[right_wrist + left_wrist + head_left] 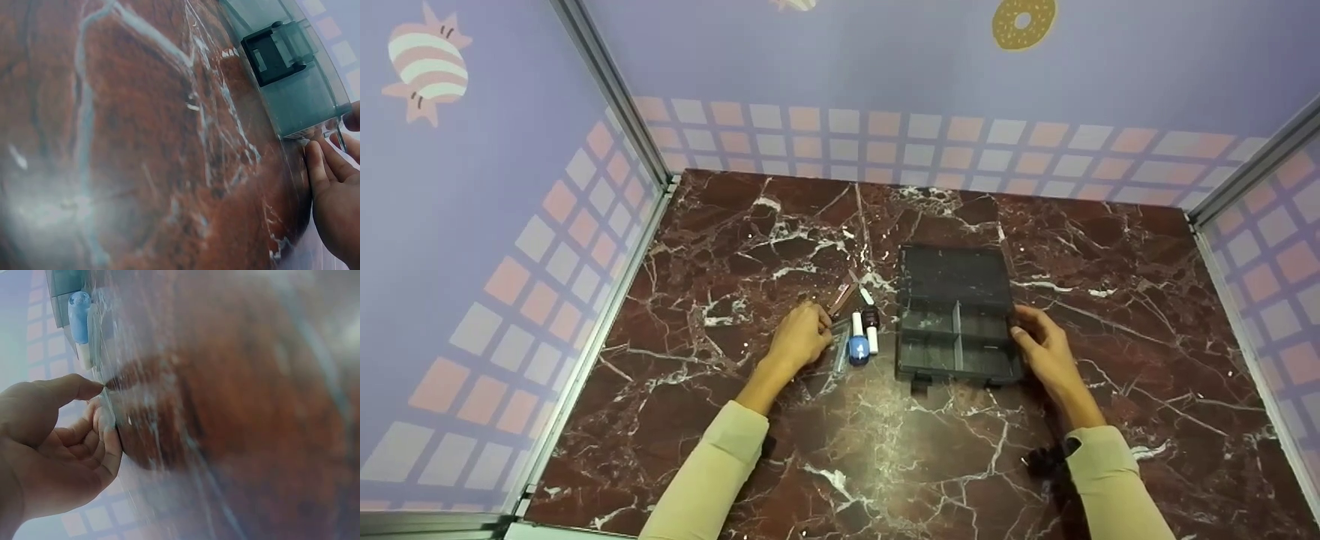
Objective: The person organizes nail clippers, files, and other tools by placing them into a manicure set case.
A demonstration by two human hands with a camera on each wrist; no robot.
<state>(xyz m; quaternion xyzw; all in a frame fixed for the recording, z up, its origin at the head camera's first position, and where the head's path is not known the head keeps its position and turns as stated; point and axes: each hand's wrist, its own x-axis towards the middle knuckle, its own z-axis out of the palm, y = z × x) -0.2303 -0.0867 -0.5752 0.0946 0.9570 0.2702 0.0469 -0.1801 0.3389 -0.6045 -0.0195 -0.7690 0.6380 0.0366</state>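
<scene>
1. Red-brown, white-veined marble-patterned tabletop spreads across my head view and meets a lilac panel at its far edge.
2. Left of the tabletop's middle I have the left hand, fingers curled towards the thumb with little gap; I cannot tell whether they pinch anything.
3. By its fingertips lie a slim brown stick, slanting towards the far edge, and a thin clear item, too indistinct to name.
4. Next, a blue nail-polish bottle points its white cap towards the far edge.
5. Close against it, a dark nail-polish bottle is capped towards the near edge.
6. Right of the middle sits a smoky-clear compartment box, latches facing the near edge.
7. I have the right hand gripping the box's right side between thumb and bent fingers.
</scene>
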